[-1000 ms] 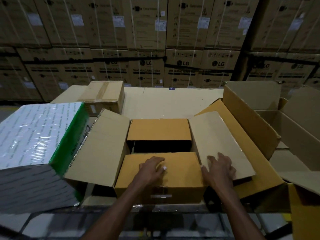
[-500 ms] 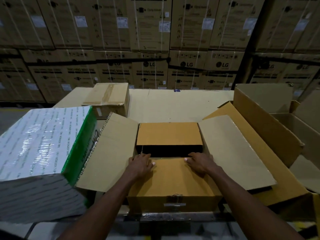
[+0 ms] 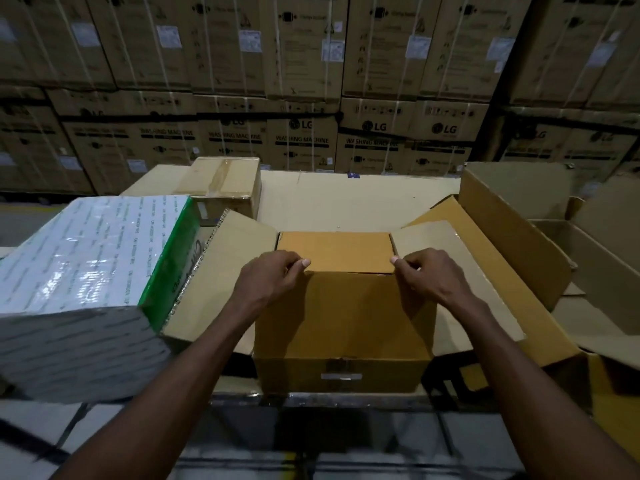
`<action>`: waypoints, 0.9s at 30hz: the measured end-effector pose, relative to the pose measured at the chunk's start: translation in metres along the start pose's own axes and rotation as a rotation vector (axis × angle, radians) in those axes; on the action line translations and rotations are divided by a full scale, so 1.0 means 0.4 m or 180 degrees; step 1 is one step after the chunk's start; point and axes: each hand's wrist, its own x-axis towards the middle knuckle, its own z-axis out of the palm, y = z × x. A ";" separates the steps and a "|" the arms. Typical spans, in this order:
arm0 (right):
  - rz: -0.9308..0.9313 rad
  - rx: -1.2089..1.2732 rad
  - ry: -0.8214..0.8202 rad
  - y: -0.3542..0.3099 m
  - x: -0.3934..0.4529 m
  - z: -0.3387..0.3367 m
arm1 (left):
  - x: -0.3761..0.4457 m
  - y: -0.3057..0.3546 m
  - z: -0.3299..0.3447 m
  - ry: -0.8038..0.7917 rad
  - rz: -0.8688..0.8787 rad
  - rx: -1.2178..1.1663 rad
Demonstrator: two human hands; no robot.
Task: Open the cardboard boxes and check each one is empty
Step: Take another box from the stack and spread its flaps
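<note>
- Cardboard box (image 3: 341,327) sits at the centre of the view, close to the near edge of the cardboard-covered table (image 3: 346,199).
- Its near flap (image 3: 346,313) and far flap (image 3: 336,251) are folded down and meet along a seam at the middle; the interior is hidden.
- Its left flap (image 3: 221,271) stands spread toward 9 o'clock, and its right flap (image 3: 460,271) toward 3 o'clock.
- Left hand (image 3: 270,277) has its fingers curled over the far edge of the near flap, at the seam's left end, gripping it.
- Right hand (image 3: 429,275) does the same at the seam's right end, with its fingers hooked over that edge.
- Both forearms reach in from 6 o'clock, one on each side of the box.
- At 9 o'clock a plastic-wrapped white carton with a green side (image 3: 90,282) lies tilted, just beside the left flap.
- At 11 o'clock a small taped box (image 3: 221,185) rests on the table, shut.
- At 3 o'clock an opened box (image 3: 512,230) stands with its flaps raised, and flattened cardboard lies beneath and beside it.
- Toward 12 o'clock, beyond the table, stacked washing machine cartons (image 3: 304,98) form a wall across the whole background, strapped with pale bands.
</note>
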 end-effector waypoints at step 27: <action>0.0261 0.0317 -0.1380 0.077 -0.411 0.211 | -0.434 0.087 0.175 -0.1488 -0.0900 -0.0159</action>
